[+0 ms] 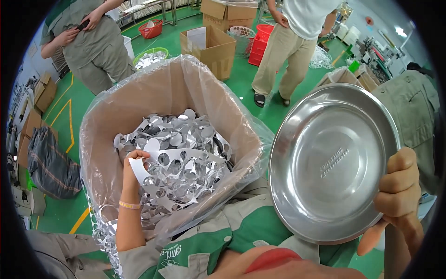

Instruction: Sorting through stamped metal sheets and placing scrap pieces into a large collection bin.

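Note:
My left hand (133,162) reaches into a large cardboard box (144,95) lined with clear plastic. Its fingers are closed on the end of a silvery strip with round holes (139,171). More punched strips and loose discs (179,139) lie heaped in the box around it. On the right, my right hand (399,188) grips the rim of a round, shallow metal basin (330,162). The basin is tilted up with its inside showing, and nothing lies in it. My right thumb is below the rim, partly hidden.
Two people stand beyond the box, one in grey (95,46), one in beige trousers (283,51). A grey-green sleeve (409,107) is close on the right. Behind are an open carton (211,53), a red basket (151,30) and a green basket (151,58). Punched strips (104,242) hang outside the box.

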A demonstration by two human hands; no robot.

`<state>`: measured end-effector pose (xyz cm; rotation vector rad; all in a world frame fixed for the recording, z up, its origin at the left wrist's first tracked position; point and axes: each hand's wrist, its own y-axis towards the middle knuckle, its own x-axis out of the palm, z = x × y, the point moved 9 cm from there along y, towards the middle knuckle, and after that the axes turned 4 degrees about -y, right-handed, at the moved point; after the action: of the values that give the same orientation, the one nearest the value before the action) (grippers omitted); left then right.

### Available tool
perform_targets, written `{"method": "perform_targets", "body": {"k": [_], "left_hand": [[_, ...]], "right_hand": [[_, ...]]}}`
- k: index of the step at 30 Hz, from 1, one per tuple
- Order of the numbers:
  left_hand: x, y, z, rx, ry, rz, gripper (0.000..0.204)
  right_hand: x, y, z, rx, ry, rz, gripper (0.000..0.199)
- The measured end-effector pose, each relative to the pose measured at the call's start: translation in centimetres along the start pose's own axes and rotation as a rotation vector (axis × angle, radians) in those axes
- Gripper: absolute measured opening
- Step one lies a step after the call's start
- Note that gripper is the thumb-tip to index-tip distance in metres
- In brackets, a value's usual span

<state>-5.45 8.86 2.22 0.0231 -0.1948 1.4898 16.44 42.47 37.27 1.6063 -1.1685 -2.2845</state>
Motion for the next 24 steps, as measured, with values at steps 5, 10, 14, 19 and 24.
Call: {"method": "perform_targets", "body": {"k": [5,10,14,19,24], "left_hand": [[1.2,0.4,0.6,0.001,-0.025,-0.048,0.005],[0.3,-0.1,0.5,0.025,0.007,-0.021,0.005],[0.6,0.3,0.3,0.004,-0.001,-0.022,0.005],[1.1,0.4,0.7,-0.008,0.015,-0.021,0.006],[0.7,0.3,0.3,0.000,0.013,-0.018,0.005]], "right_hand": [[-0.8,0.2,-0.6,-0.068,0.043,0.052,0.034],[0.3,-0.6,0.0,-0.109,0.086,0.100,0.033],[0.0,-0.9,-0.2,-0.141,0.093,0.152,0.035],[-0.2,-1.2,-0.5,-0.182,0.115,0.217,0.042],[0.3,-1.4,-0.4,-0.232,0.167,0.288,0.051]]}}
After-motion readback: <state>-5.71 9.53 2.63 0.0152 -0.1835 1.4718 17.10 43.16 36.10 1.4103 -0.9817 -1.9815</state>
